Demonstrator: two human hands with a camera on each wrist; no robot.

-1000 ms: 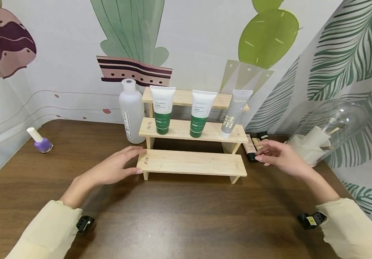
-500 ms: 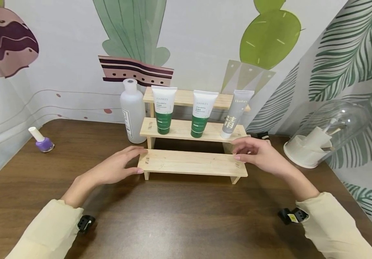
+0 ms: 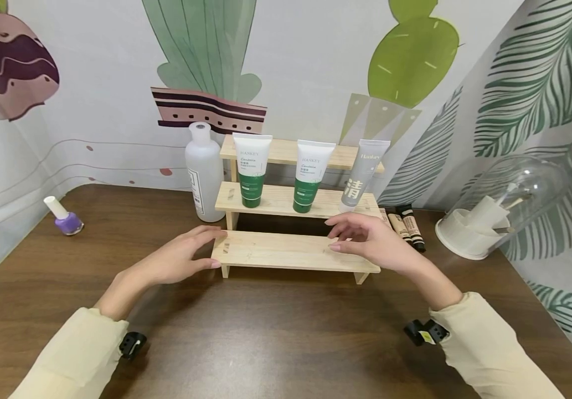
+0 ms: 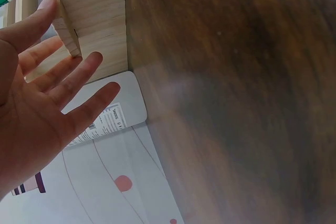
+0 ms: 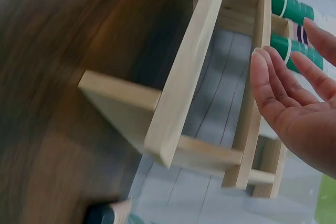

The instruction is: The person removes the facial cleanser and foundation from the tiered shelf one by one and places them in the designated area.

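Note:
A three-tier wooden display stand (image 3: 276,249) stands on the brown table. My left hand (image 3: 178,257) spans its lowest step's left end, thumb at the front corner and forefinger towards the back; the thumb (image 4: 31,30) meets the board's edge in the left wrist view. Over the right part of that step is my right hand (image 3: 367,241), fingers loosely bent, nothing between them. Two white-and-green tubes (image 3: 252,172) (image 3: 312,177) and a grey tube (image 3: 365,172) stand on the middle step. The right hand overlaps the grey tube's foot in the head view.
Left of the stand is a translucent bottle (image 3: 203,177), and farther left a purple nail polish bottle (image 3: 68,220). Several small cosmetic tubes (image 3: 407,226) lie to the right. Beyond them, a clear dome (image 3: 530,183) leans over a white holder (image 3: 470,238). Patterned cloth hangs behind.
My right hand has moved left from the small tubes to above the lowest step, uncovering those tubes. My left hand has kept its place at the stand's end.

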